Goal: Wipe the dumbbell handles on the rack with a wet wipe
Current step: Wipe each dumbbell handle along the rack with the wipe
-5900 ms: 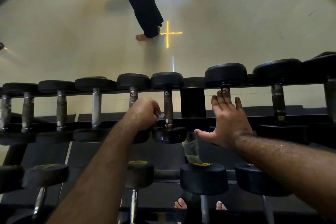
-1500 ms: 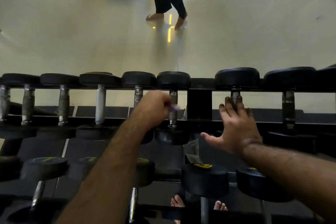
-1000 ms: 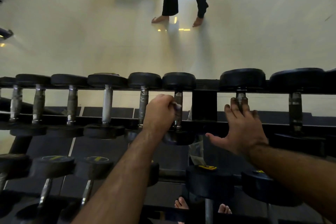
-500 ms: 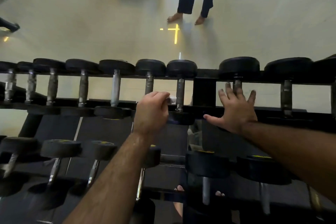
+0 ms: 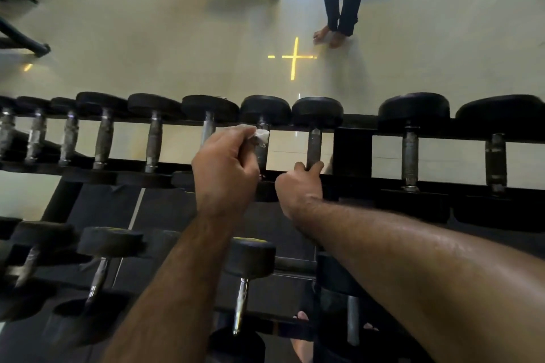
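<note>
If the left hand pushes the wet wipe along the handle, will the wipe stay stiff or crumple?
The wet wipe probably crumples: it already sits bunched in the left hand. It looks thin and light. On the rough-looking metal handle it may drag rather than slide.

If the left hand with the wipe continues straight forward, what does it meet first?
Probably the round black rubber dumbbell head at the far end of the handle; the left hand holds the white wet wipe just below it. Depth unclear.

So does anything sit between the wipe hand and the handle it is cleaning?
Nothing visible does. The left hand holds the wet wipe directly against the dumbbell handle. The right hand grips the neighbouring handle, beside the wiping path, not in it.
</note>
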A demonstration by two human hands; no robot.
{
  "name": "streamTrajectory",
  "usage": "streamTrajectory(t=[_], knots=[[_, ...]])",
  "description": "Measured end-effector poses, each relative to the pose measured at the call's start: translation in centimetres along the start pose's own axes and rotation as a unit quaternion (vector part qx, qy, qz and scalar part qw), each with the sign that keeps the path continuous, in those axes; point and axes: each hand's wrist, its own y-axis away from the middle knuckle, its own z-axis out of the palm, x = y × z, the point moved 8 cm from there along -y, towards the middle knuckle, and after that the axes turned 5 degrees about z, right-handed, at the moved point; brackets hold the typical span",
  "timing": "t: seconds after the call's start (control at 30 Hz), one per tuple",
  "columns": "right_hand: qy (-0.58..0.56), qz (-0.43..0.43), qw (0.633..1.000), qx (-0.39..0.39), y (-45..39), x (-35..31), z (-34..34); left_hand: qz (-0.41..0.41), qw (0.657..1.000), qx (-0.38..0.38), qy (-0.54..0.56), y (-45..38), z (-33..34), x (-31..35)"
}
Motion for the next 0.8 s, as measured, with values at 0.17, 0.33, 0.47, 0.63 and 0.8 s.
streamTrajectory(t=[0.17, 0.33, 0.47, 0.63, 0.8], knots=[[-0.067, -0.027, 0.993, 0.090, 0.6, 2.3, 0.4, 0.004, 1.000, 0.007, 0.026, 0.7, 0.2, 0.2], [-0.239, -0.140, 0.935, 0.223, 1.6, 4.5, 1.1, -0.010, 0.998, 0.037, 0.053, 0.3, 1.6, 0.5], [-0.223, -0.213, 0.924, 0.227, 2.0, 5.6, 2.5, -0.006, 0.997, 0.033, 0.067, -0.4, 3.2, 1.5], [-0.143, -0.208, 0.959, 0.127, 2.6, 8.3, 1.2, 0.017, 0.998, -0.036, 0.046, -0.6, 6.4, 2.2], [-0.168, 0.110, 0.960, 0.193, 4.1, 21.6, 0.1, 0.017, 0.997, -0.076, 0.017, -1.1, 9.7, 1.6]])
